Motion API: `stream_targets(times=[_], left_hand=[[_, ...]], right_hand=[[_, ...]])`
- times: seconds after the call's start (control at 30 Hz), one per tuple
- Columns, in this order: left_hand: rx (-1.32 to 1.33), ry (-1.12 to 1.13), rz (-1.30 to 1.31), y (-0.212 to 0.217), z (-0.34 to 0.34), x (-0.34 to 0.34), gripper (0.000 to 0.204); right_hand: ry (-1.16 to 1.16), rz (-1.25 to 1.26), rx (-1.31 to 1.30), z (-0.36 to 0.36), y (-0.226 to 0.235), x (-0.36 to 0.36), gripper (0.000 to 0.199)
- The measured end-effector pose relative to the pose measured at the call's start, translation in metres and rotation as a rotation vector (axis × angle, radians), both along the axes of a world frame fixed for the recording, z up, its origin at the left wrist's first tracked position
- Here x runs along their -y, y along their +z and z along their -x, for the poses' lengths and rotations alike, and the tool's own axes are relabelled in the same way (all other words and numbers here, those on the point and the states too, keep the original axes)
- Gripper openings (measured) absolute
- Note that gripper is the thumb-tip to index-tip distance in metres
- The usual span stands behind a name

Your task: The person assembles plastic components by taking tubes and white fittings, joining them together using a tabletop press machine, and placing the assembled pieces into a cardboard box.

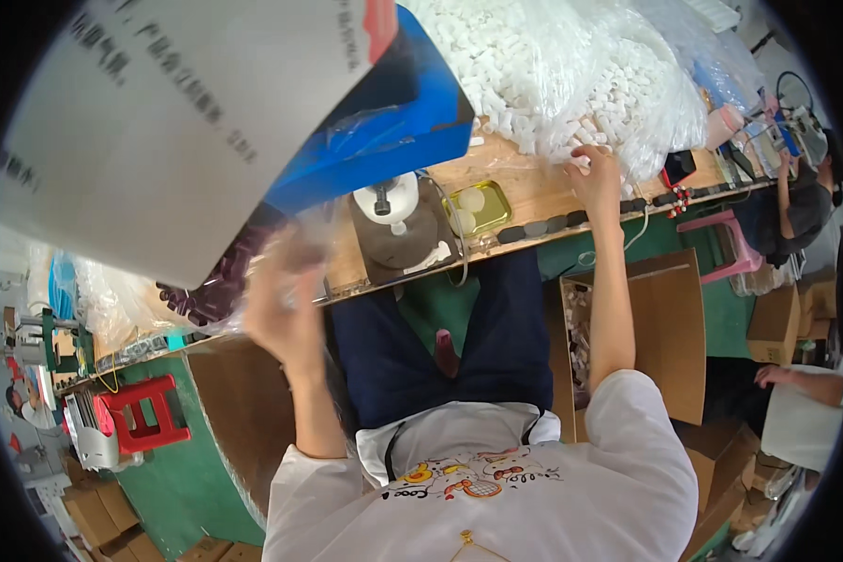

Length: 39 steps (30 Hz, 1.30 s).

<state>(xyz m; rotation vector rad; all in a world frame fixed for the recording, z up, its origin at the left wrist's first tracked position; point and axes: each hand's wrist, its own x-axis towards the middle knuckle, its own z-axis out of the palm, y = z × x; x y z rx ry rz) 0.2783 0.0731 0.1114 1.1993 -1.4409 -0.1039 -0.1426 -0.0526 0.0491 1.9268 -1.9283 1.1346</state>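
Observation:
My right hand (594,178) is at the near edge of a big heap of small white plastic pieces (510,66). Its fingers curl in a pinch, and whatever lies between them is too small to make out. Motion blurs my left hand (286,304), which is beside a pile of small dark purple pieces (220,286) in clear plastic; its fingers are smeared. Between the hands, a small bench device with a white round head (389,199) stands on a dark base (398,245). Right of it lies a gold-coloured shallow tray (496,208) with pale round items.
A blue bin (384,140) and a large white printed panel (169,122) cover the upper left. Clear plastic film (646,112) wraps the white heap. Cardboard boxes (665,328) flank my legs. A red stool (145,412) stands left; other people (801,197) sit at right.

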Motion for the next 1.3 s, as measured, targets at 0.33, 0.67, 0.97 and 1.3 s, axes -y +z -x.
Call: stream_targets(times=[0.33, 0.67, 0.97, 1.3], left_hand=[[-0.098, -0.376, -0.301, -0.054, 0.044, 0.059, 0.03], [-0.062, -0.196, -0.256, -0.057, 0.059, 0.048, 0.03], [0.107, -0.16, -0.278, -0.051, 0.055, 0.053, 0.027], [0.004, -0.166, -0.299, -0.059, 0.06, 0.044, 0.034]], right_hand=[[0.277, -0.202, 0.463, -0.031, -0.004, 0.001, 0.015], [0.576, 0.038, 0.045, -0.122, -0.022, -0.022, 0.012], [0.755, -0.188, 1.099, -0.192, 0.021, -0.039, 0.014], [0.86, 0.309, 0.233, -0.205, 0.013, -0.037, 0.02]])
